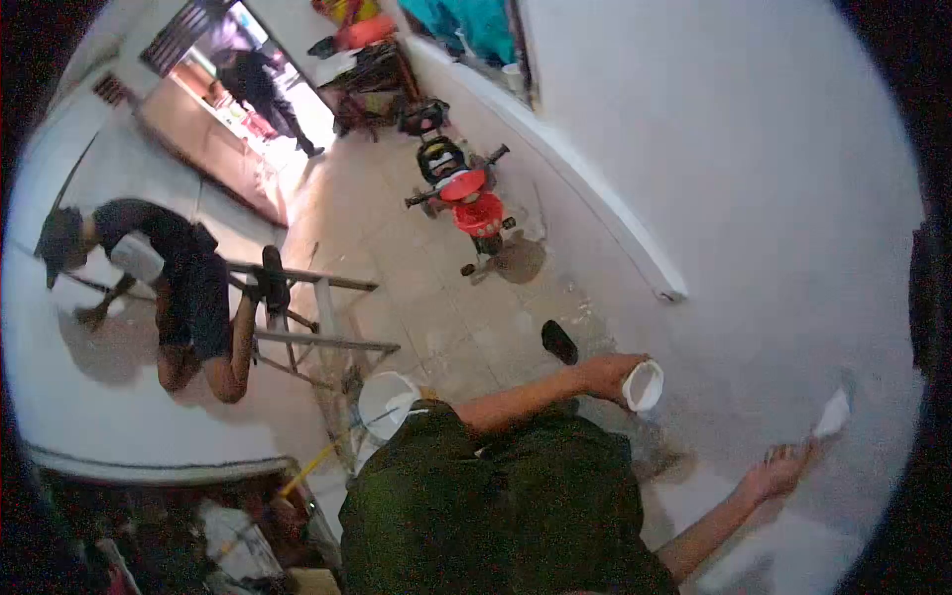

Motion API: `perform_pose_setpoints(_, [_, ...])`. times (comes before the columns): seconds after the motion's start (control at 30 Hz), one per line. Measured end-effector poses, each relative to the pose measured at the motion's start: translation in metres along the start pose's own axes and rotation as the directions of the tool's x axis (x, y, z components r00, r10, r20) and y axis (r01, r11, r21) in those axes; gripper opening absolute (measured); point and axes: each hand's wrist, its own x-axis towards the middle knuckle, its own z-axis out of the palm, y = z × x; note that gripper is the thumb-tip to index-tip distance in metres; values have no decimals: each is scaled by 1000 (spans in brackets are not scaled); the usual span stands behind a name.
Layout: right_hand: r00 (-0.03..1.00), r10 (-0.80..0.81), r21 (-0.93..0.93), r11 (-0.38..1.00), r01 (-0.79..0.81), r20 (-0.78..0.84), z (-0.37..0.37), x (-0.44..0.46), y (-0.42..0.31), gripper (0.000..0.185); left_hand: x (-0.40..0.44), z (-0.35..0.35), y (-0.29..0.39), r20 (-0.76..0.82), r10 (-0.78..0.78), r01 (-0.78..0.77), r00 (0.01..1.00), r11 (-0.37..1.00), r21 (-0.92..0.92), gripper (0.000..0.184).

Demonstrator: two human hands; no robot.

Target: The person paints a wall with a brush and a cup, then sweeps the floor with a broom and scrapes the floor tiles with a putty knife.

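My left hand is wrapped round a white cup-shaped container, its round mouth turned toward me, in front of my dark green clothing. Out to the right, my right hand is closed on the handle of a paintbrush. The brush's white head is at the pale wall; whether the bristles press on it I cannot tell. Close to my left elbow is a white bucket with a thin stick or handle in it.
A person in dark clothes is on a ladder at the left wall. Another person stands in the far doorway. A red ride-on toy and a black sandal are on the tiled floor. Cluttered items lie lower left.
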Motion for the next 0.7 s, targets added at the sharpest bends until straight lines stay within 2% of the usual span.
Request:
perform_pose_setpoints(0.03, [994,4,-9,1000,-5,-106,1,-16,-16,50,-2,-6,7,-23,1,-1,1000,1000,4,103])
perform_pose_setpoints(0.07, [995,-5,-3,1000,5,-96,6,-21,-17,50,-5,-13,20,8,-45,45,999,999,8,102])
perform_pose_setpoints(0.1, [992,-92,36,995,96,-89,8,-24,-14,46,-6,-18,30,43,-90,89,995,996,13,101])
perform_pose_setpoints(0.13, [981,-176,79,980,182,-85,11,-26,-8,46,-7,-15,29,35,-83,82,996,996,18,101])
perform_pose_setpoints(0.17, [980,-184,84,978,190,-76,26,-24,0,46,-4,-17,24,6,-94,94,996,996,8,100])
perform_pose_setpoints(0.23, [997,-34,32,999,36,-68,28,-11,41,46,-5,-9,16,-22,-109,109,994,994,0,99])
perform_pose_setpoints(0.3, [992,109,-24,994,-111,-71,24,8,92,46,-7,-8,16,-55,-10,8,998,999,-32,99])
perform_pose_setpoints(0.33, [984,150,-276,954,-119,92,-8,63,142,46,-9,-10,18,-61,-4,2,998,999,-33,99])
perform_pose_setpoints(0.37, [950,187,-501,865,-37,252,-39,117,191,47,-13,-12,22,-73,-5,3,997,1000,-28,98])
perform_pose_setpoints(0.47, [975,202,-346,925,-157,97,-43,107,256,44,-17,-25,30,-71,-7,6,997,1000,-23,96])
perform_pose_setpoints(0.57, [970,200,-354,925,-140,140,-65,109,311,43,-20,-27,31,-54,-20,19,998,1000,-23,94])
perform_pose_setpoints(0.67, [948,147,-363,931,-36,283,-98,122,371,42,-23,-29,33,-34,-61,60,998,998,-29,94])
perform_pose_setpoints(0.7, [877,396,-236,911,-338,271,-136,216,436,41,-22,-30,33,-14,-97,97,995,995,-30,94])
